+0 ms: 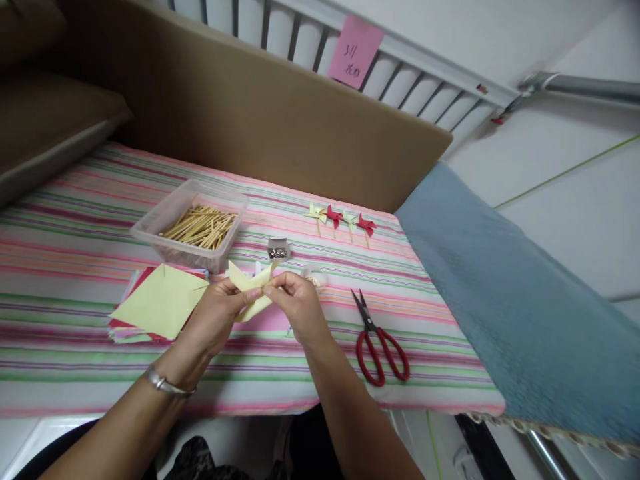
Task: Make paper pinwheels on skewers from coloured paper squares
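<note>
A pale yellow paper pinwheel, partly folded, is pinched between my two hands over the striped cloth. My left hand grips its left side, thumb on top. The fingers of my right hand press at its middle; whether a small pin is between them is hidden. Under the paper lies a pink sheet. To the left sits a stack of coloured paper squares, yellow on top. Just beyond my hands stand a small open box of metal pins and a little clear dish with pale bits.
A clear plastic tub holds many thin wooden sticks. Red-handled scissors lie right of my right hand, blades pointing away. Several small pinwheels on sticks lie at the back. A brown board borders the far side.
</note>
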Motion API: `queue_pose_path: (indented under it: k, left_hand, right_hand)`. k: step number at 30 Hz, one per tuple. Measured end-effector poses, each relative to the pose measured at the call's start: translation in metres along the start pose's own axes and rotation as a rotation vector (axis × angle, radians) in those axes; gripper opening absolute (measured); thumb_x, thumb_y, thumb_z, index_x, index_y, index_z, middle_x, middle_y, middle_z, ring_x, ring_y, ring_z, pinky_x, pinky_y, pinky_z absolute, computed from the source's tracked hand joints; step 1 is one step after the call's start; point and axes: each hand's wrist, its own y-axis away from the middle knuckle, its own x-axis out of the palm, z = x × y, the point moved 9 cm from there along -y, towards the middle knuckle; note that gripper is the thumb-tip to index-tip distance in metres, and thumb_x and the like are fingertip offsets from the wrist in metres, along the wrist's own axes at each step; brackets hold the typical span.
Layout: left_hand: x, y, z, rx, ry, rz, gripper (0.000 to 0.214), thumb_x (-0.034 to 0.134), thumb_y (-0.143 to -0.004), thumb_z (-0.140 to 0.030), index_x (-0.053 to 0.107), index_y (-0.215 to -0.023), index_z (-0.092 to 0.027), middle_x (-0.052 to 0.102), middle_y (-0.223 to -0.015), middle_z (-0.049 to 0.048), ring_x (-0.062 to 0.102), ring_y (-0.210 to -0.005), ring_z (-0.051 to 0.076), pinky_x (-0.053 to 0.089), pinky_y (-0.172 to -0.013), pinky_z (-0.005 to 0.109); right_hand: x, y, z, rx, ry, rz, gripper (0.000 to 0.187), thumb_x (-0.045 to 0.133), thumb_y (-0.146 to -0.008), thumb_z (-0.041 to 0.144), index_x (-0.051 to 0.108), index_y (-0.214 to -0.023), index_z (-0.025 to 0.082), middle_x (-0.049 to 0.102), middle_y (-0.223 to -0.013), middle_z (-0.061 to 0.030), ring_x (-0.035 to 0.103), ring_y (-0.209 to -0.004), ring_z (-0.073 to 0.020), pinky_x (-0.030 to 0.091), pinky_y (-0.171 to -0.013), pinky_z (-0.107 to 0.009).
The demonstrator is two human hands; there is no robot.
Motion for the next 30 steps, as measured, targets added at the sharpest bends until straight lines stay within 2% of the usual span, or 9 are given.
queue_pose_path:
  k: [3,7,13,18,24,30]
  left_hand:
    - [0.004,0.0,0.001,-0.01,0.021,0.049,0.027,0.084,-0.06,-0.027,0.078,-0.084,-0.017,0.075,-0.079,0.0052,0.065,-0.075,0.017,0.049,-0.075,0.029]
    - [0.002,0.0,0.0,0.009,0.019,0.049,0.029,0.084,-0.06,-0.028,0.078,-0.087,-0.017,0.076,-0.081,0.0058,0.067,-0.081,0.019,0.049,-0.078,0.028]
    - [0.001,-0.001,-0.003,0.016,0.028,0.036,0.026,0.084,-0.059,-0.028,0.077,-0.082,-0.016,0.077,-0.079,0.0061,0.067,-0.077,0.018,0.049,-0.076,0.028]
    - [-0.001,-0.001,-0.003,0.002,-0.008,0.027,0.026,0.084,-0.059,-0.028,0.077,-0.081,-0.017,0.076,-0.081,0.0055,0.066,-0.071,0.016,0.048,-0.068,0.024]
    - [-0.003,-0.002,-0.002,0.001,-0.059,0.052,0.017,0.084,-0.061,-0.027,0.076,-0.073,-0.018,0.073,-0.068,0.0016,0.058,-0.059,0.011,0.041,-0.057,0.021]
    - [-0.012,-0.002,-0.007,0.023,-0.068,-0.015,0.017,0.083,-0.06,-0.025,0.075,-0.073,-0.016,0.071,-0.068,0.0016,0.057,-0.062,0.012,0.042,-0.06,0.022]
  right_hand:
    - [0.0,0.0,0.001,-0.006,0.018,-0.009,0.015,0.068,-0.067,0.03,0.059,-0.064,0.018,0.057,-0.062,0.0029,0.049,-0.061,-0.0128,0.038,-0.063,-0.027]
    - [0.0,0.0,0.001,-0.013,0.019,-0.011,0.014,0.067,-0.067,0.03,0.059,-0.065,0.018,0.057,-0.063,0.0032,0.05,-0.061,-0.0127,0.038,-0.063,-0.027]
    - [0.001,0.001,0.003,-0.031,0.027,-0.03,0.012,0.066,-0.068,0.028,0.059,-0.067,0.018,0.06,-0.067,0.0021,0.054,-0.066,-0.0138,0.041,-0.067,-0.027]
    - [0.003,0.001,0.006,-0.071,-0.046,-0.034,0.012,0.067,-0.068,0.023,0.058,-0.075,0.02,0.06,-0.072,0.0029,0.058,-0.071,-0.0142,0.044,-0.069,-0.026]
    - [0.007,0.002,0.004,-0.075,-0.095,-0.01,0.02,0.064,-0.07,0.019,0.053,-0.085,0.023,0.065,-0.078,0.0033,0.063,-0.075,-0.0142,0.046,-0.07,-0.025]
    - [0.011,0.004,0.007,-0.1,-0.097,-0.005,0.026,0.063,-0.071,0.017,0.049,-0.093,0.024,0.066,-0.079,0.0029,0.064,-0.077,-0.0149,0.047,-0.072,-0.027]
